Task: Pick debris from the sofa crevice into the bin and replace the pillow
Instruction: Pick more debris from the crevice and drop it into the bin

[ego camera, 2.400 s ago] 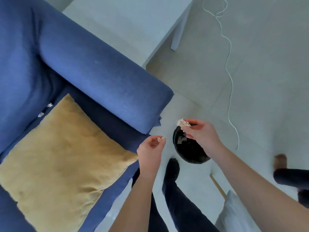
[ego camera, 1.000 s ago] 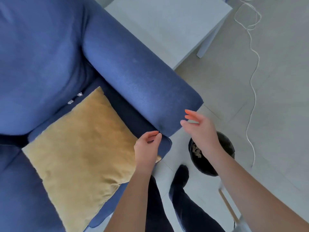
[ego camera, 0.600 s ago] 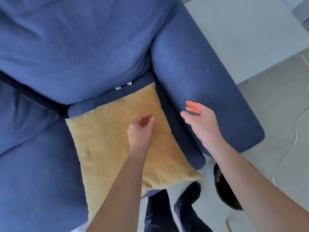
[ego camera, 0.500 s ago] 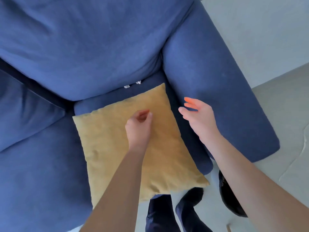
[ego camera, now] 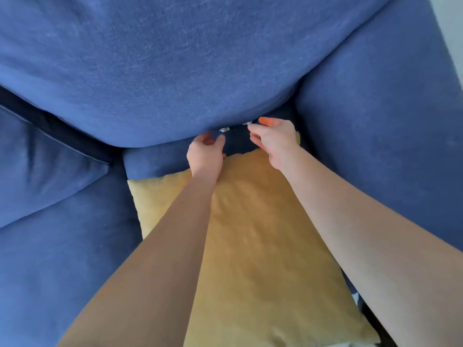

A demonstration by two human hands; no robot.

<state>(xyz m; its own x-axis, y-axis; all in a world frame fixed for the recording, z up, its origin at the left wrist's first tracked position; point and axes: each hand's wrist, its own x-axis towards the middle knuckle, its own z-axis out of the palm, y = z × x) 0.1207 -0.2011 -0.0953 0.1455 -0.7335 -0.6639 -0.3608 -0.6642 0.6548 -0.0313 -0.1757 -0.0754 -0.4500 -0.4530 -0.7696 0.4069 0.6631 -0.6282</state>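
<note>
Left hand [ego camera: 206, 154] and right hand [ego camera: 273, 140], fingers apart and empty, reach white scraps [ego camera: 224, 129] at the sofa crevice [ego camera: 235, 132].

Crevice [ego camera: 235, 132] reachable; pillow [ego camera: 263, 234] crowds seat front.

Pale surface [ego camera: 451, 28] at the upper right corner, dark patch [ego camera: 375, 319] at the lower right

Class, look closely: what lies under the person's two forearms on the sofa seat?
The yellow pillow lies flat on the blue sofa seat beneath both forearms. What the pillow itself covers cannot be seen.
</note>
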